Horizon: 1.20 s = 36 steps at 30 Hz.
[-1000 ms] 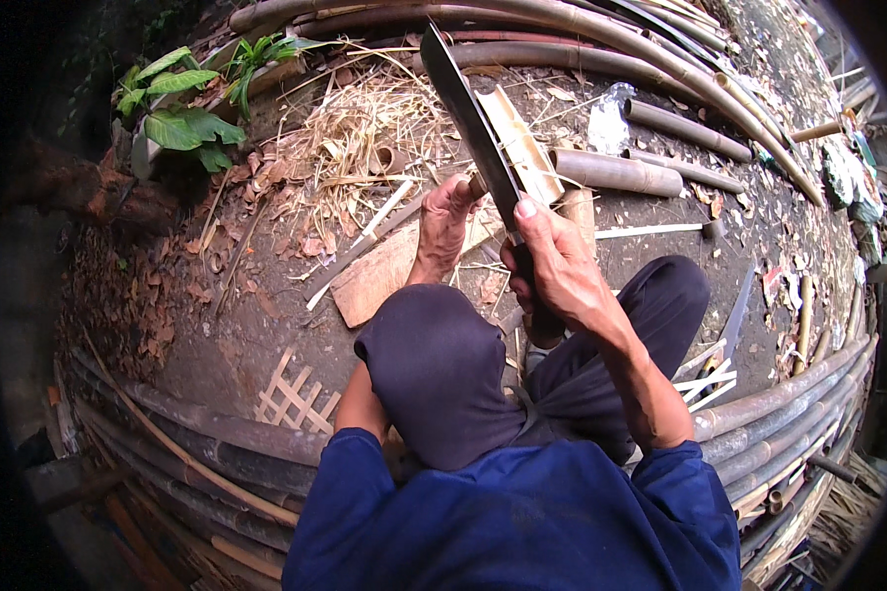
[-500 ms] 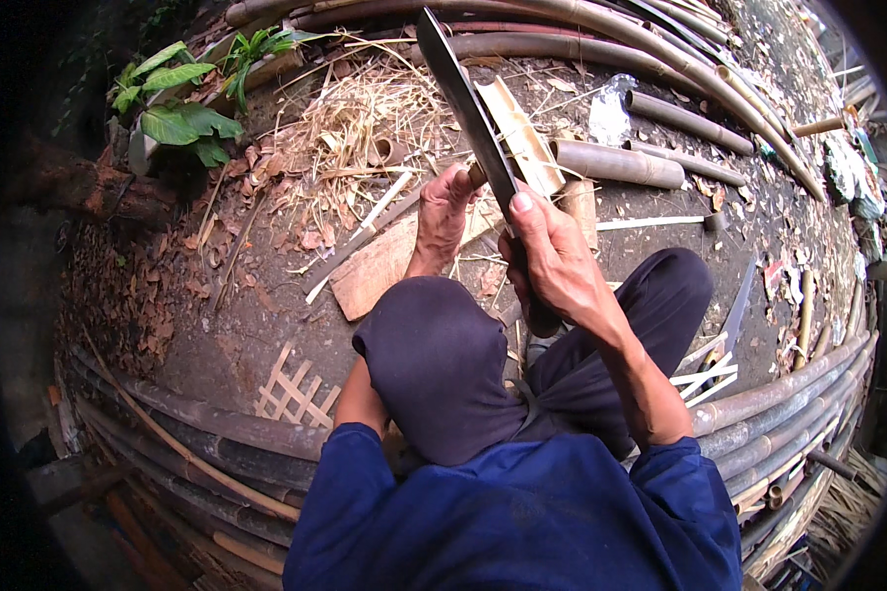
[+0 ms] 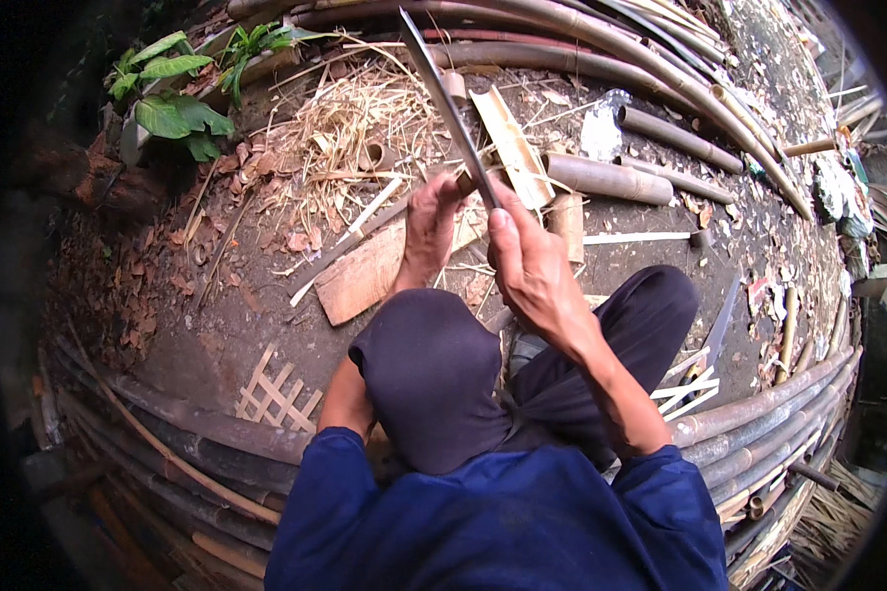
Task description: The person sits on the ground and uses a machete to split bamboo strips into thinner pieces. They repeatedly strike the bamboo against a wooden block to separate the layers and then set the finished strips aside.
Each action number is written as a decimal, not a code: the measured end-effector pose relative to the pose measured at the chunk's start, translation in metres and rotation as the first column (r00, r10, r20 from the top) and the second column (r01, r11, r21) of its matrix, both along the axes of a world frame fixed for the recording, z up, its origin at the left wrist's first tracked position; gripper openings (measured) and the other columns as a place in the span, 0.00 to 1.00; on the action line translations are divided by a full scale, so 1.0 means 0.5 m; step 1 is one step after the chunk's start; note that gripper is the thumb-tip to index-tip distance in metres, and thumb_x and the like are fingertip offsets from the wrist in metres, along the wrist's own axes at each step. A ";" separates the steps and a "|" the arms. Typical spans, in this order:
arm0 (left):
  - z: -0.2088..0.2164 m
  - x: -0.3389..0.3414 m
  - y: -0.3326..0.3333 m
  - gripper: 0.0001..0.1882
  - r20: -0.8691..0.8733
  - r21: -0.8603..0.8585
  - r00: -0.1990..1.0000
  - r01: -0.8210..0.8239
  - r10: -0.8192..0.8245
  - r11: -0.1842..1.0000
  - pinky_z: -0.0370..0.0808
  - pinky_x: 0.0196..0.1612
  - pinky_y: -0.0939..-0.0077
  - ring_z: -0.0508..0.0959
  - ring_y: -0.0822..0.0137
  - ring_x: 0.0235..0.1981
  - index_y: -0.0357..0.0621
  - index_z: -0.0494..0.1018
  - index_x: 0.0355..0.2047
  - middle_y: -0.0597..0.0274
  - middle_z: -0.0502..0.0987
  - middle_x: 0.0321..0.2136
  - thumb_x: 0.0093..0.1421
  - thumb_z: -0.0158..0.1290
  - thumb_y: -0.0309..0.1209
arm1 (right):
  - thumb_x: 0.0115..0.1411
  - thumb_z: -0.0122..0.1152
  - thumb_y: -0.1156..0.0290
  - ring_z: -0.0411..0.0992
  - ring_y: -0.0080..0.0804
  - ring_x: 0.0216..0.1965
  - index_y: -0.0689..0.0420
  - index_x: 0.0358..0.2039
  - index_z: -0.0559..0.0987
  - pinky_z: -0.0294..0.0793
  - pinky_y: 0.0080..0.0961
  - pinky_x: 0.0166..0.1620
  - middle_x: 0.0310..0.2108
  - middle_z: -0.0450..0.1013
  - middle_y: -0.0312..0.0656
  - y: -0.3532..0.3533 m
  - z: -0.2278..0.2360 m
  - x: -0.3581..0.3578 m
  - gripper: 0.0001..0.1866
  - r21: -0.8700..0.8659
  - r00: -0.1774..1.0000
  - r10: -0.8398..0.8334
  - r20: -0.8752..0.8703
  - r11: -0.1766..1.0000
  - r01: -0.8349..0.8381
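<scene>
Head view: the long knife (image 3: 454, 118) slants away from the person and leftward, its long axis running from the right hand (image 3: 537, 261) up past the left hand (image 3: 432, 222) to a tip at the far bamboo poles. Both hands are closed: the right one grips the knife at its near end, the left one pinches a short brown piece (image 3: 466, 183). That piece lies at the left hand's fingertips, on the left side of the blade, and looks to meet it low down, close to the right hand; whether the edge bites in cannot be told. Fingers hide most of the piece, so its own long axis is unclear. Beyond, just right of the blade, a split bamboo half (image 3: 512, 143) lies on the ground.
</scene>
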State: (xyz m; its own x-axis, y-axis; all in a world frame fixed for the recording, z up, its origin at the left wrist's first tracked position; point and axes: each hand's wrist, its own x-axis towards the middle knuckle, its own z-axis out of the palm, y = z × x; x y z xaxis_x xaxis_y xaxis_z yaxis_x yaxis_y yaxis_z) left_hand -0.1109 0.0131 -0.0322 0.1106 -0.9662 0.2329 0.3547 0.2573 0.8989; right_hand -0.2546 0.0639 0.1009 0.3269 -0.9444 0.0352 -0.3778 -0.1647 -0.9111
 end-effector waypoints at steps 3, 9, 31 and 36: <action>-0.007 -0.002 -0.009 0.26 -0.007 -0.005 0.999 0.032 -0.032 0.999 0.60 0.35 0.81 0.62 0.80 0.28 0.44 0.73 0.29 0.75 0.67 0.24 0.62 0.52 0.57 | 0.71 0.42 0.64 0.73 0.37 0.21 0.51 0.63 0.65 0.71 0.33 0.31 0.18 0.69 0.51 -0.014 -0.019 -0.007 0.21 -0.022 0.998 -0.011 0.062 1.000 0.012; -0.042 0.011 -0.022 0.29 0.014 -0.047 0.999 -0.039 0.040 0.998 0.60 0.30 0.81 0.63 0.80 0.25 0.39 0.75 0.31 0.74 0.68 0.22 0.59 0.54 0.58 | 0.71 0.43 0.63 0.70 0.32 0.20 0.52 0.63 0.65 0.70 0.29 0.30 0.16 0.67 0.48 -0.013 -0.031 -0.005 0.21 -0.074 1.000 -0.013 0.001 0.997 0.013; -0.197 0.074 0.014 0.43 0.784 0.059 0.621 -0.054 -0.013 0.997 0.71 0.54 0.60 0.73 0.41 0.52 0.36 0.54 0.65 0.36 0.70 0.54 0.52 0.63 0.30 | 0.71 0.39 0.56 0.67 0.64 0.55 0.61 0.68 0.54 0.67 0.41 0.57 0.51 0.68 0.70 -0.070 -0.039 -0.029 0.30 0.034 0.994 0.032 -0.107 0.999 -0.029; -0.090 0.094 0.062 0.36 0.834 0.073 0.552 -0.146 0.020 0.987 0.65 0.62 0.62 0.67 0.47 0.60 0.37 0.57 0.64 0.40 0.67 0.58 0.56 0.57 0.26 | 0.71 0.39 0.55 0.68 0.60 0.55 0.65 0.67 0.53 0.67 0.40 0.57 0.50 0.69 0.70 -0.074 -0.024 -0.031 0.32 0.128 0.992 0.110 -0.066 0.987 -0.101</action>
